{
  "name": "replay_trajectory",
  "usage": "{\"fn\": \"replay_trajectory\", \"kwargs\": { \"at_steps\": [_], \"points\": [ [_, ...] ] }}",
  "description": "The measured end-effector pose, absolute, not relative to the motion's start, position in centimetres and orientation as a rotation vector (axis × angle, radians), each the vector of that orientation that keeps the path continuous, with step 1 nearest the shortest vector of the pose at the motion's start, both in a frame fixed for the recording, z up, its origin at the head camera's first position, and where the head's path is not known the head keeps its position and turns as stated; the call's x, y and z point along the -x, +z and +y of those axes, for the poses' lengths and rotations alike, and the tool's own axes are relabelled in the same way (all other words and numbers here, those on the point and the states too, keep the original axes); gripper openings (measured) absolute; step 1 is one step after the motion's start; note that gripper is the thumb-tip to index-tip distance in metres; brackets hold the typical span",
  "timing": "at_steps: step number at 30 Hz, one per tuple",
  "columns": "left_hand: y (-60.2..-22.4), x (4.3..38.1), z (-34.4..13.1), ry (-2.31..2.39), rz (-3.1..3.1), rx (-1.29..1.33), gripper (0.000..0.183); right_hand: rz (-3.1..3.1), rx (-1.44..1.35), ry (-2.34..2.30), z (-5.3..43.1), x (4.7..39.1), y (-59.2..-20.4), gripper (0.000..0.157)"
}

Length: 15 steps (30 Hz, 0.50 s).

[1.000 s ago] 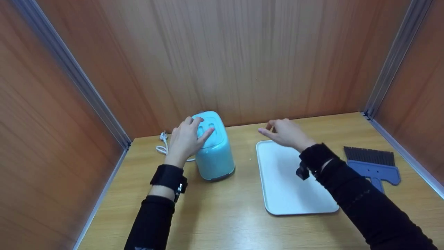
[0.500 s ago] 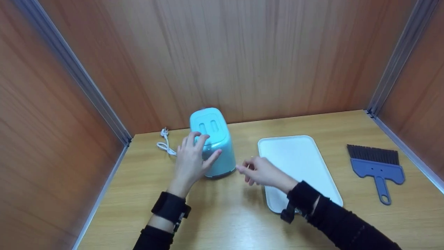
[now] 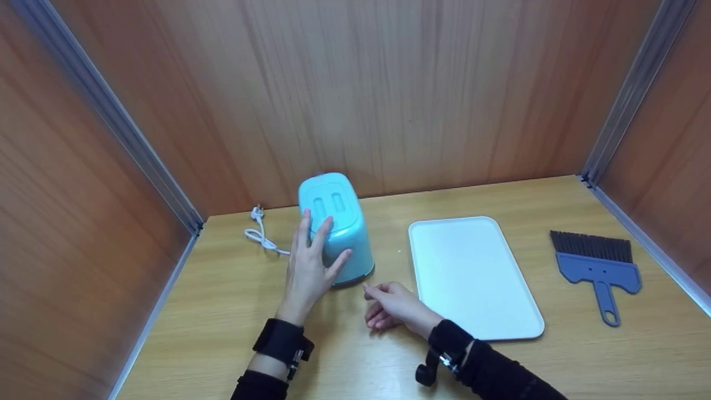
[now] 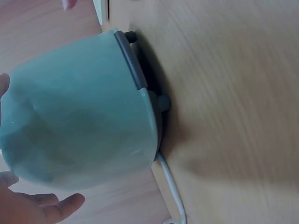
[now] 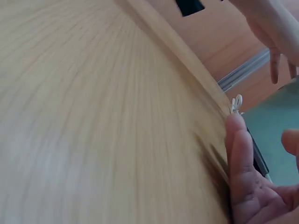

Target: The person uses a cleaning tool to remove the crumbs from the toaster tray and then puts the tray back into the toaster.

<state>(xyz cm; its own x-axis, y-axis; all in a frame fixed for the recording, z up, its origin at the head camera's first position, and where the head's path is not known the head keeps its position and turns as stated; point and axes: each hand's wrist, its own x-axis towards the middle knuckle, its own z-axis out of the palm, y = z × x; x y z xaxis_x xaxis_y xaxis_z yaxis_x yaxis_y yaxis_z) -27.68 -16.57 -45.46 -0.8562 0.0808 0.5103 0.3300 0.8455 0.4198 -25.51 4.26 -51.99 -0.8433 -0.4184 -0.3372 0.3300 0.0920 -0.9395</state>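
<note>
A turquoise toaster (image 3: 355, 253) stands upright near the back wall, its lid (image 3: 332, 203) marked by two oval recesses. My left hand (image 3: 308, 272) is spread at its near left side, the fingertips overlapping the lid's near edge in the head view. Whether they touch it I cannot tell. In the left wrist view, the toaster (image 4: 79, 112) shows a dark base and small feet. Low by the toaster's near right corner is my right hand (image 3: 397, 305), its fingers loosely bent around nothing visible. The right wrist view shows these fingers (image 5: 243, 163) just above the table, beside the base.
A white tray (image 3: 472, 278) lies right of the toaster. Further right is a blue brush (image 3: 597, 266) with dark bristles. A white cord with a plug (image 3: 258, 214) lies to the toaster's left. Wooden panels (image 3: 411, 100) wall in the table at the back and sides.
My right hand has come from above the tray's far edge, nearer and leftward, to the toaster's near right corner. The left hand has drawn back from the lid to the toaster's near side.
</note>
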Motion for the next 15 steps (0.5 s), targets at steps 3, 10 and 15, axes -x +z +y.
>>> {"fn": "replay_trajectory", "kwargs": {
  "at_steps": [3,10,15],
  "points": [
    [-46.0,27.8,-16.6,-0.706,-2.536,0.294,0.077,1.696,0.015,-1.914,3.0,25.7,-52.3,0.058],
    [-46.9,28.1,-16.5,-0.678,-2.507,0.276,0.075,1.365,-0.101,-2.112,0.8,26.9,-52.7,0.057],
    [-47.1,28.2,-16.3,-0.647,-2.485,0.294,0.074,1.277,-0.123,-2.222,-0.3,27.4,-52.9,0.044]
  ]
}}
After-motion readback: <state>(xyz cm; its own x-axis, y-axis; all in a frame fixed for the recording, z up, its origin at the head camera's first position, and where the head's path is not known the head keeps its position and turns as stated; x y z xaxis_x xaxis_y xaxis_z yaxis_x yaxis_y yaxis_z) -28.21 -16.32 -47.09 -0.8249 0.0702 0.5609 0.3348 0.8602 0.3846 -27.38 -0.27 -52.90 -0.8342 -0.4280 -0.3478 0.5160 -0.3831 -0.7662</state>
